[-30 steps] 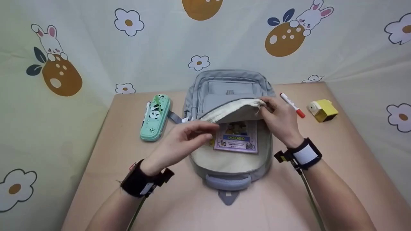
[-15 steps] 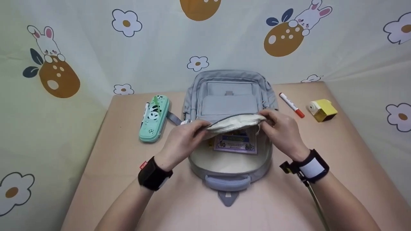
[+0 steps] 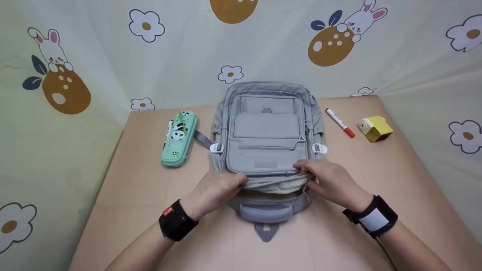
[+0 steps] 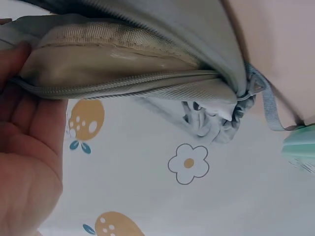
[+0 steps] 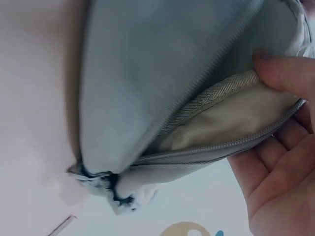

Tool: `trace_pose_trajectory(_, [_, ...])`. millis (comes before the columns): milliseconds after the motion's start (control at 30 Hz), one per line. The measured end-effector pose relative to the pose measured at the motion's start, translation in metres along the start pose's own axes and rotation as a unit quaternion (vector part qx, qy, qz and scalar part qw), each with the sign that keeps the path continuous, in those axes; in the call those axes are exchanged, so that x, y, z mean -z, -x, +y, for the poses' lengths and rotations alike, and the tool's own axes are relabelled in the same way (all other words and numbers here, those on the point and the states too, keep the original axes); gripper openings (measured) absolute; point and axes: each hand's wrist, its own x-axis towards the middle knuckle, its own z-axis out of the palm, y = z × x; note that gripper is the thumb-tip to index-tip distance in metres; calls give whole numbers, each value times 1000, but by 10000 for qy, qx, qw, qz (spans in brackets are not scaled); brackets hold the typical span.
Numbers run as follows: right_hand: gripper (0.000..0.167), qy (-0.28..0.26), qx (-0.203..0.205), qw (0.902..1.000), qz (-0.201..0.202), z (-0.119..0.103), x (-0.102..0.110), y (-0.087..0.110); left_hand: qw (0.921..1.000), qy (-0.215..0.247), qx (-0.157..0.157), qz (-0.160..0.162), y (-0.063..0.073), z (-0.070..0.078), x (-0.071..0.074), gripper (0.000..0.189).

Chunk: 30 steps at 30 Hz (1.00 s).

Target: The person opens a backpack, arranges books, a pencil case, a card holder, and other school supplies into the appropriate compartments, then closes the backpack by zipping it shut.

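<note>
A grey backpack (image 3: 267,126) lies on the table, its carry handle (image 3: 266,214) toward me. My left hand (image 3: 220,190) pinches the left part of the front panel's loose zipped edge. On the right part of the same edge, my right hand (image 3: 333,184) grips with thumb and fingers. The panel lies nearly flat over the main compartment, and a narrow gap shows at its near end. Both wrist views show the cream lining (image 4: 113,61) between the parted zipper rows (image 5: 216,147). Whatever lies inside the compartment is hidden.
Left of the backpack lies a mint panda pencil case (image 3: 179,139), a marker (image 3: 168,131) along its left side. To the right are a red-and-white marker (image 3: 340,122) and a yellow pencil sharpener (image 3: 375,128). A printed cloth (image 3: 188,56) hangs behind the table.
My left hand has taken hold of the panel's edge. Both hands have brought the panel down toward me, and it now covers the purple booklet seen inside earlier.
</note>
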Motion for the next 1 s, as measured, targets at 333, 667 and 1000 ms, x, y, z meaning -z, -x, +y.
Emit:
trace_pose_trajectory(333, [43, -168, 221, 9984, -487, 5, -11, 13, 9797, 1117, 1190, -1164, 5, 4, -10, 27])
trace_pose_trajectory(667, [27, -173, -87, 9949, -994, 2, -11, 15, 9806, 939, 127, -1718, 12, -7, -14, 10])
trace_pose_trajectory(1000, [24, -84, 23, 9940, -1091, 2, -15, 15, 9746, 1143, 325, -1899, 7, -10, -9, 13])
